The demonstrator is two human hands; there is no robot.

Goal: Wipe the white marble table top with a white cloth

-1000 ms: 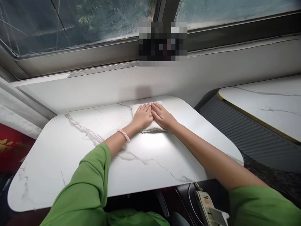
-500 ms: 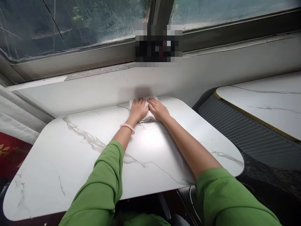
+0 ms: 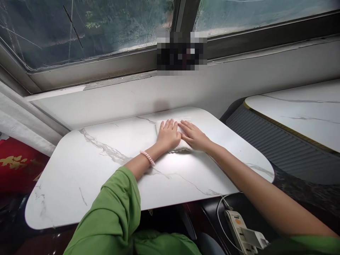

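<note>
A folded white cloth (image 3: 182, 146) lies on a white marble-patterned table (image 3: 77, 173), near the edge along the wall. My left hand (image 3: 169, 136) rests flat on the left part of the cloth, fingers stretched out and slightly spread. On its right part lies my right hand (image 3: 196, 136), also with straight fingers and palm down. Both hands press on the cloth side by side, thumbs close together. The cloth's middle is partly hidden beneath them. A pink bead bracelet (image 3: 148, 158) circles my left wrist.
A wall with a window (image 3: 106, 32) borders the far side. A second marbled table (image 3: 305, 109) with a ribbed grey side stands right. Below the near edge sits a power strip (image 3: 236, 226) with a plug and cable. White curtain (image 3: 23, 120) and red fabric (image 3: 18, 163) are left.
Both hands and the cloth have come back from the wall-side edge, towards me and to the right. The view has shifted slightly, and the power strip now shows.
</note>
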